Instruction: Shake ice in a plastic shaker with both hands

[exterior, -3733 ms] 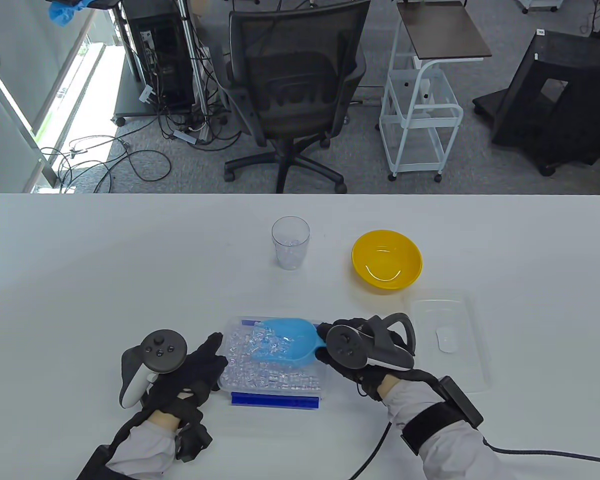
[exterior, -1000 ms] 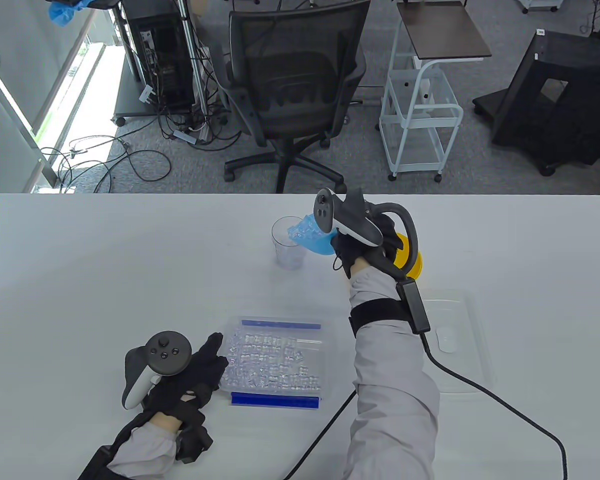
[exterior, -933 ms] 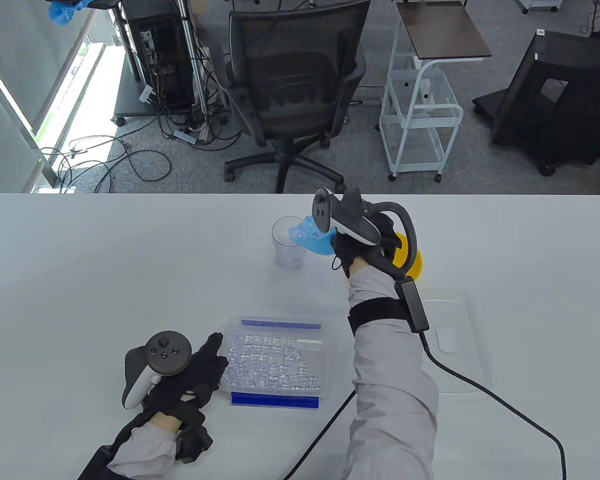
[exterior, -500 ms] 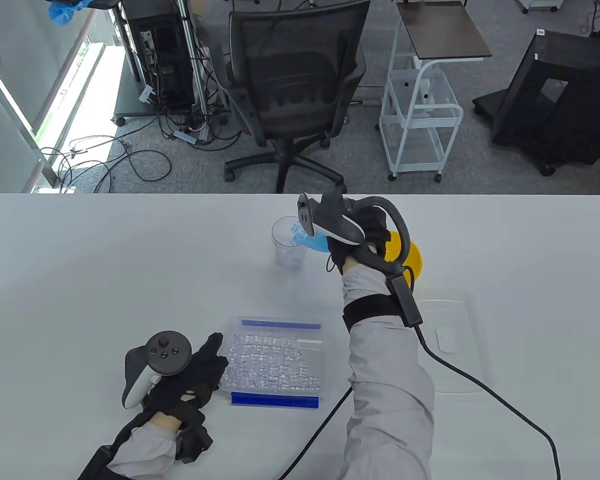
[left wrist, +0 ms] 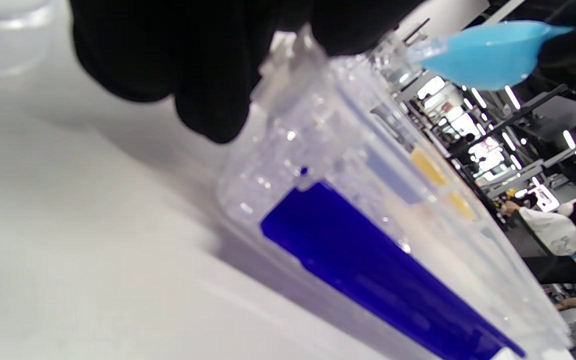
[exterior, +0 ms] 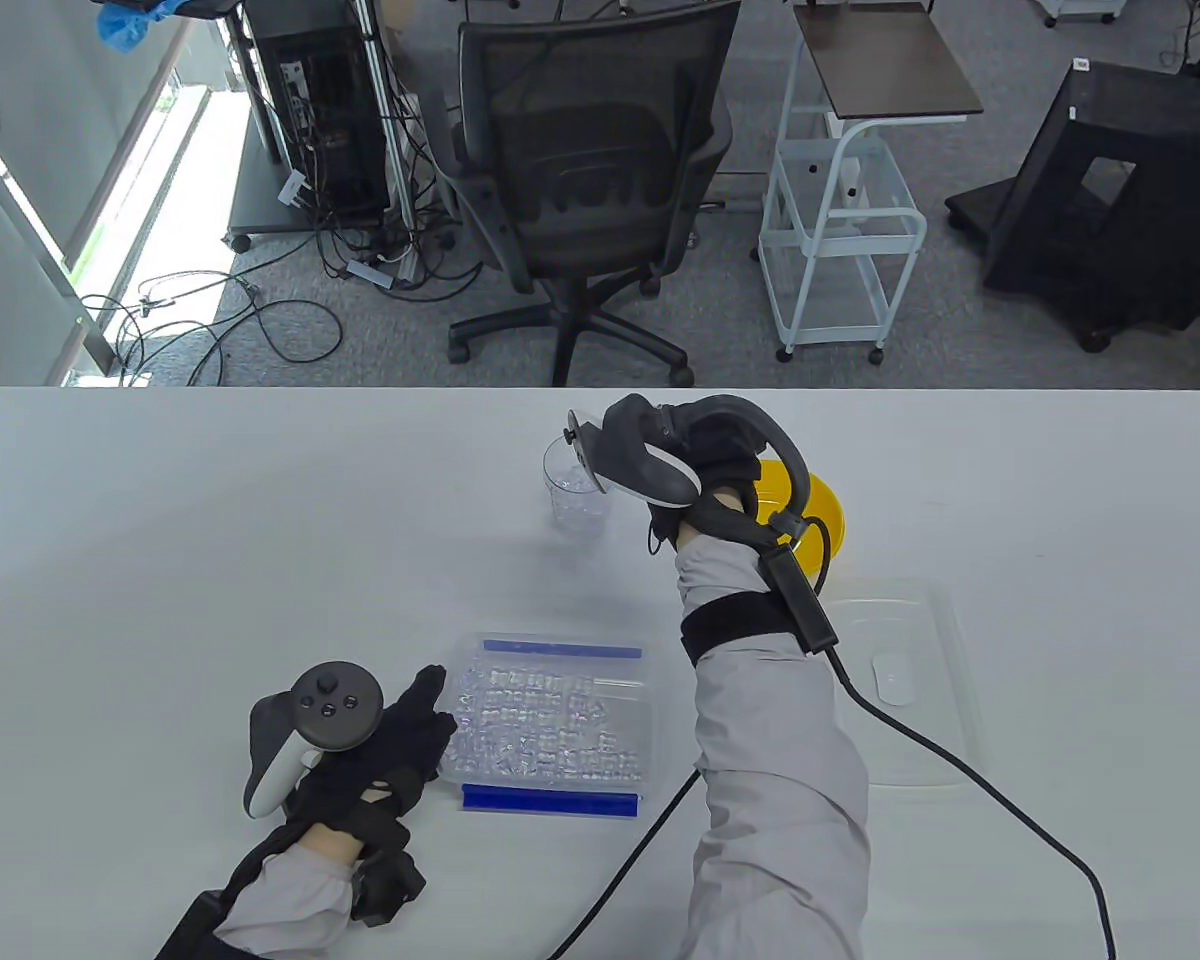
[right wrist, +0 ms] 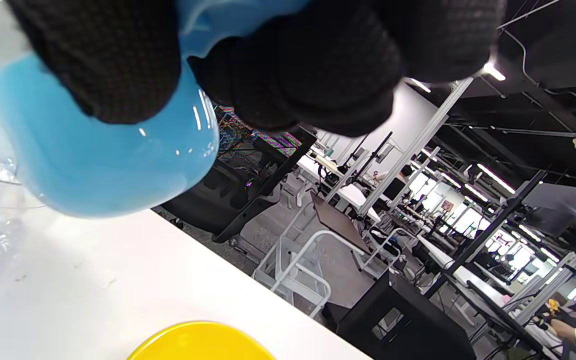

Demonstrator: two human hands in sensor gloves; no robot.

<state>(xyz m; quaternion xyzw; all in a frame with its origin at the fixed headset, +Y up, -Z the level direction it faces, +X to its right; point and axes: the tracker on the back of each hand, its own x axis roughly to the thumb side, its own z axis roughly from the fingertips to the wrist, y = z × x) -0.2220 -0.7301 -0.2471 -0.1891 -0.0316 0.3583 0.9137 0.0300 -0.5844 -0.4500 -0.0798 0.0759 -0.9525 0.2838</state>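
The right hand (exterior: 720, 455) grips a blue scoop (right wrist: 103, 160) tipped over the clear plastic shaker cup (exterior: 580, 495) near the table's (exterior: 160, 520) far edge to pour ice, while the left hand's (exterior: 380, 750) straight fingers (left wrist: 208, 95) steady the ice container (exterior: 550, 725).

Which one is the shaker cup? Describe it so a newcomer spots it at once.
On the white table, look toward the far edge, just left of the yellow bowl. The cup stands upright there with the right hand tipping a blue scoop over it. It is the only tall, clear, round container.
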